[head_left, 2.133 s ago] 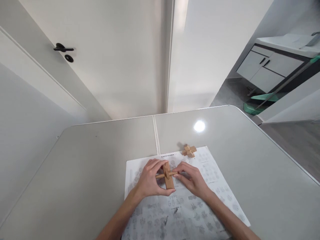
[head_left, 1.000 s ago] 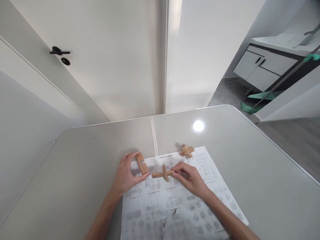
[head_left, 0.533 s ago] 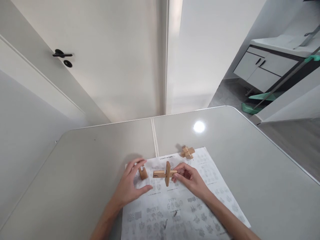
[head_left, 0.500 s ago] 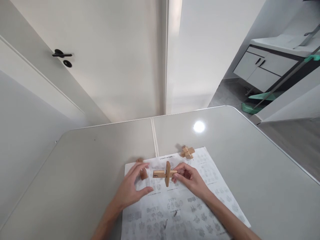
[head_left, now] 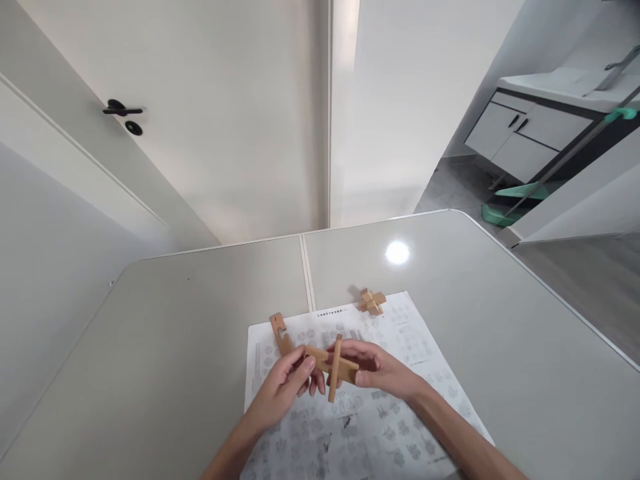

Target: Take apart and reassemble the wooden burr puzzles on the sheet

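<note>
Two interlocked wooden puzzle pieces (head_left: 336,368) form a cross, held above the printed sheet. My left hand (head_left: 283,387) pinches the left end of the crosswise piece between thumb and fingers. At the opposite end, my right hand (head_left: 377,367) grips the same piece, its thumb in front and its fingers partly hidden behind. Beyond my left hand, a loose notched wooden piece (head_left: 280,332) lies on the sheet, its near end close to my fingertips. An assembled wooden burr puzzle (head_left: 371,302) rests at the sheet's far edge.
Under my hands, a white instruction sheet (head_left: 415,400) with small printed diagrams covers part of the grey table (head_left: 150,360). A seam strip (head_left: 307,273) crosses the tabletop. Past the far edge stands a door with a black handle (head_left: 123,109); a sink cabinet (head_left: 530,127) is at right.
My left hand has closed on the left end of the crossed pieces, which have tilted and come slightly nearer. My right hand still holds the other end.
</note>
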Demonstrator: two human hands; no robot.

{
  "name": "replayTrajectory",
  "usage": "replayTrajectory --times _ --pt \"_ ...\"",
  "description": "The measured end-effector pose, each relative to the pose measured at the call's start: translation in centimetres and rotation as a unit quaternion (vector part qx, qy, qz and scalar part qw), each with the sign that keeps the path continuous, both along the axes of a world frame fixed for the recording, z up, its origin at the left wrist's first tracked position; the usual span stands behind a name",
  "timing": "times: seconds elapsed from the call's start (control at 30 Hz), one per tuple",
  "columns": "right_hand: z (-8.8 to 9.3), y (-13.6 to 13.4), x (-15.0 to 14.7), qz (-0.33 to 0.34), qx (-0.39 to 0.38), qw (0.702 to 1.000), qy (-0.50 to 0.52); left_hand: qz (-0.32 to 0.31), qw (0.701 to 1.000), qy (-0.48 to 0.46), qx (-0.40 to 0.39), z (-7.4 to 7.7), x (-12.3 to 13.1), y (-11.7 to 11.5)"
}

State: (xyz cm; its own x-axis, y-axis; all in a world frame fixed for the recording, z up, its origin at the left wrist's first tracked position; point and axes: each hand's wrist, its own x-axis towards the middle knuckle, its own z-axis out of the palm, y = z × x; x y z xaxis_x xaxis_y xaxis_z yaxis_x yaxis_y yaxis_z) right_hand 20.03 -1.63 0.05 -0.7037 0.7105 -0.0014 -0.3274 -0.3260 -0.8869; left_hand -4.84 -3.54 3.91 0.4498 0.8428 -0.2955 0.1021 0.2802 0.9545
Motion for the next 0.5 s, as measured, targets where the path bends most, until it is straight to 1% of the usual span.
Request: replayTrajectory --times 0.1,0.3,0.4,0.5 --pt "-0.3 0.0 -0.2 0.004 -0.02 1.0 0.024 -0.003 1.0 0.0 -0.004 0.0 0.0 -0.1" --pt "-2.2 -0.2 -0.9 -0.066 -0.038 0.997 0.03 0.028 1.0 0.006 -0.011 -1.0 -0.2 -1.1" --pt "-2.6 -0.3 -1.0 -0.069 -0.049 0.996 0.035 0.033 0.999 -0.009 -0.019 -1.6 -0.1 -1.4" --pt "-2.3 -0.2 -0.8 -0.055 -0.055 0.997 0.029 0.046 0.998 -0.022 -0.026 -1.7 0.3 -1.4"
